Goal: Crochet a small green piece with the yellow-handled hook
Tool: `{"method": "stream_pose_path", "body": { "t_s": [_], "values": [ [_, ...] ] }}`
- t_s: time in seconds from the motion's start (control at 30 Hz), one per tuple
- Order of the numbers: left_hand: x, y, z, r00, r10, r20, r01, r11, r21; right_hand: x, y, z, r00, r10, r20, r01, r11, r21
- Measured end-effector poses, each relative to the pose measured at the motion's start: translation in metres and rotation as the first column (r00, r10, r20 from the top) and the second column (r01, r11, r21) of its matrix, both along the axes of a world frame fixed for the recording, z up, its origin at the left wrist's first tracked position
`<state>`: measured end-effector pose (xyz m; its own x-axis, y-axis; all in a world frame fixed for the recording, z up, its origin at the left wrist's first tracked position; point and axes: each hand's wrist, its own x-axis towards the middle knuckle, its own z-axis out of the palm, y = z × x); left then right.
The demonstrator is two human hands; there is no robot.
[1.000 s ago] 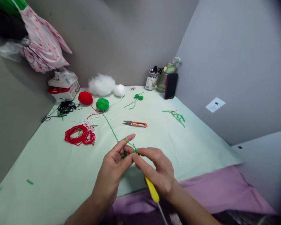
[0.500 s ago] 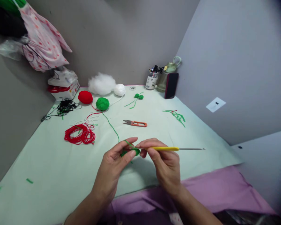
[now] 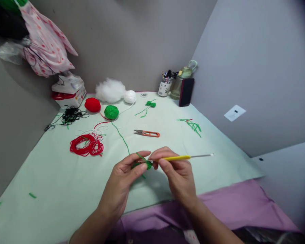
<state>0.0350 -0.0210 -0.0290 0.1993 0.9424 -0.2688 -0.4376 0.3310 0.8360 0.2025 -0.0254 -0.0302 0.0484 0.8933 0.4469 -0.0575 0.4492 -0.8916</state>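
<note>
My left hand (image 3: 124, 178) pinches a small green crocheted piece (image 3: 147, 164) between thumb and fingers, index finger stretched out with green yarn over it. My right hand (image 3: 176, 171) grips a yellow-handled crochet hook (image 3: 179, 158); its metal end points right and its hook end sits in the green piece. A green strand (image 3: 122, 137) runs from the piece back to a green yarn ball (image 3: 111, 112) on the pale green table cover (image 3: 53, 183).
Orange thread snips (image 3: 147, 133) lie just beyond my hands. Further back are a red yarn ball (image 3: 92, 104), white yarn ball (image 3: 129, 97), stuffing (image 3: 110, 90), a red yarn coil (image 3: 86, 145), black yarn (image 3: 69, 116), green scraps (image 3: 191, 125), a pen cup (image 3: 165, 86), a bottle (image 3: 181, 79), and a phone (image 3: 186, 92).
My right hand swung the hook from pointing down toward me to lying sideways, handle to the right, then tilted it up slightly. The left hand kept its hold on the green piece.
</note>
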Motion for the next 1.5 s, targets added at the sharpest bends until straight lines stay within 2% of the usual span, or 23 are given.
{"method": "stream_pose_path", "body": {
  "t_s": [0.1, 0.23, 0.33, 0.47, 0.57, 0.67, 0.73, 0.8, 0.87, 0.9, 0.97, 1.03, 1.1, 1.17, 1.23, 1.33, 1.43, 1.5],
  "values": [
    [0.0, -0.003, -0.001, 0.998, -0.026, -0.057, 0.029, 0.998, 0.062, -0.001, -0.002, -0.003, 1.0, 0.007, -0.018, -0.008, 0.999, -0.051],
    [0.0, -0.004, 0.002, 0.998, -0.031, -0.059, 0.032, 0.999, 0.02, 0.001, 0.0, -0.006, 0.981, 0.036, -0.191, -0.071, 0.981, -0.18],
    [0.0, -0.004, 0.004, 0.998, -0.024, -0.061, 0.024, 1.0, 0.0, 0.003, 0.003, -0.006, 0.952, 0.079, -0.296, -0.146, 0.966, -0.215],
    [-0.002, -0.005, 0.004, 0.997, -0.016, -0.08, 0.018, 1.0, 0.025, 0.005, -0.001, -0.004, 0.97, 0.086, -0.227, -0.131, 0.973, -0.191],
    [-0.004, -0.005, 0.0, 0.991, 0.015, -0.137, -0.003, 0.996, 0.089, 0.004, -0.007, -0.001, 1.0, 0.007, -0.023, -0.009, 0.996, -0.091],
    [-0.004, -0.007, -0.002, 0.977, 0.065, -0.204, -0.032, 0.987, 0.158, 0.003, -0.011, -0.001, 0.968, -0.09, 0.233, 0.051, 0.985, 0.165],
    [-0.002, -0.009, -0.002, 0.966, 0.102, -0.236, -0.059, 0.982, 0.181, 0.002, -0.013, -0.002, 0.912, -0.178, 0.369, 0.038, 0.933, 0.357],
    [0.001, -0.01, 0.0, 0.969, 0.131, -0.21, -0.096, 0.981, 0.166, 0.001, -0.014, -0.004, 0.82, -0.293, 0.493, 0.019, 0.873, 0.487],
    [0.003, -0.008, 0.002, 0.991, 0.103, -0.088, -0.098, 0.993, 0.065, 0.001, -0.016, -0.007, 0.723, -0.377, 0.579, 0.004, 0.84, 0.543],
    [0.004, -0.006, 0.002, 0.998, 0.063, -0.002, -0.063, 0.998, -0.009, 0.0, -0.016, -0.008, 0.705, -0.397, 0.587, 0.007, 0.833, 0.554],
    [0.003, -0.002, 0.003, 0.988, -0.007, 0.153, 0.028, 0.99, -0.141, 0.0, -0.015, -0.01, 0.769, -0.363, 0.526, 0.053, 0.856, 0.515],
    [0.0, 0.002, 0.004, 0.978, -0.023, 0.208, 0.064, 0.979, -0.193, -0.001, -0.012, -0.01, 0.897, -0.268, 0.352, 0.126, 0.917, 0.378],
    [-0.002, 0.003, 0.004, 0.983, -0.001, 0.181, 0.033, 0.985, -0.172, -0.001, -0.008, -0.009, 0.978, -0.169, 0.123, 0.145, 0.972, 0.182],
    [-0.002, 0.002, 0.003, 0.992, -0.005, 0.128, 0.019, 0.994, -0.11, -0.001, -0.005, -0.008, 0.995, -0.103, -0.014, 0.104, 0.994, 0.046],
    [-0.001, -0.001, 0.002, 0.997, -0.032, 0.075, 0.034, 0.999, -0.034, -0.002, -0.003, -0.005, 0.998, -0.061, -0.002, 0.061, 0.998, 0.016],
    [0.002, -0.005, -0.002, 0.999, -0.037, -0.014, 0.038, 0.998, 0.044, -0.004, -0.004, -0.002, 0.994, -0.067, 0.086, 0.062, 0.996, 0.06],
    [0.005, -0.005, -0.003, 0.999, 0.007, -0.034, -0.006, 0.999, 0.036, -0.004, -0.006, -0.004, 0.98, -0.116, 0.163, 0.099, 0.989, 0.108],
    [0.006, -0.004, -0.002, 1.0, 0.016, 0.023, -0.016, 1.0, -0.004, -0.004, -0.007, -0.008, 0.934, -0.193, 0.3, 0.122, 0.963, 0.239]
  ]
}}
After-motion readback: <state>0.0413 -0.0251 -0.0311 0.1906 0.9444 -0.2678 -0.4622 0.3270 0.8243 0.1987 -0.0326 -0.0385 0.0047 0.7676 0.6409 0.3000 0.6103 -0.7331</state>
